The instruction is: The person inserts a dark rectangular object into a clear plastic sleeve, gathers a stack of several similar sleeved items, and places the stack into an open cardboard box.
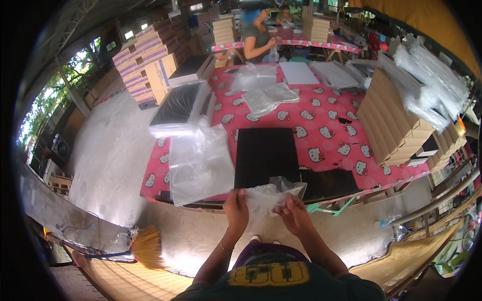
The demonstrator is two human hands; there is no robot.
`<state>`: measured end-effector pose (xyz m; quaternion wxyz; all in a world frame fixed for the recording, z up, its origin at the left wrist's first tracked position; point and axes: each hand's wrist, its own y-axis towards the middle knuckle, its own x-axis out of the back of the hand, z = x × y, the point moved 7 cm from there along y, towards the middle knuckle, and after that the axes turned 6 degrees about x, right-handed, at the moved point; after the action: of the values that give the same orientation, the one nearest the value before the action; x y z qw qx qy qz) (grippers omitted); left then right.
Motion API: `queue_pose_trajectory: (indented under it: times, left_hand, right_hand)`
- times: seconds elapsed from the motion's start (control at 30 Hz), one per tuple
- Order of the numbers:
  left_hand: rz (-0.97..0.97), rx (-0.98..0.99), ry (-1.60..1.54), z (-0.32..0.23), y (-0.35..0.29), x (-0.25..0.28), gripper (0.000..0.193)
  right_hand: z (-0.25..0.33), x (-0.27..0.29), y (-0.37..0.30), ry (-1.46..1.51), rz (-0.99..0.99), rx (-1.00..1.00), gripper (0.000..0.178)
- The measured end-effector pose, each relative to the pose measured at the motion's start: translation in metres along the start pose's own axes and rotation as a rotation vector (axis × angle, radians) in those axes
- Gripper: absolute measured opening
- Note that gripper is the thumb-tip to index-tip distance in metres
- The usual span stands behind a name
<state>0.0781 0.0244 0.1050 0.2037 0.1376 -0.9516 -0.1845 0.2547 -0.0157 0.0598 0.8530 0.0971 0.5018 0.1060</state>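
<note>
A clear plastic bag [266, 196] is stretched between my two hands at the near edge of the table. My left hand [236, 209] pinches one side of it, and my right hand [292, 210] grips the other side. Just beyond the bag, a flat black board [267, 155] lies on the pink patterned tablecloth [321, 125]. To its left a pile of clear plastic bags [201, 168] is spread near the table edge. Behind that pile rises a stack of black boards in plastic wrap [178, 105].
More clear bags [270, 98] and a white sheet [298, 73] lie farther back. Folded cardboard [394, 120] and wrapped bundles [427, 75] crowd the right side. Stacked cartons [148, 67] stand far left; a broom [148, 248] lies lower left. A person [257, 37] stands beyond the table.
</note>
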Motion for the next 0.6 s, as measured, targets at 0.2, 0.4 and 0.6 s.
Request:
queue_pose_trajectory:
  times: [0.2,0.4,0.6]
  left_hand:
    - [-0.051,0.012,0.05,0.013,0.006,0.01,0.02]
    - [0.08,-0.224,0.004,-0.008,-0.018,0.005,0.017]
    - [0.466,-0.017,-0.252,0.008,-0.001,0.04,0.016]
  right_hand:
    - [0.004,-0.009,-0.008,0.216,-0.124,-0.125,0.031]
    - [0.009,-0.015,-0.015,-0.406,-0.067,-0.172,0.047]
    - [0.086,-0.004,-0.006,-0.677,0.021,-0.044,0.033]
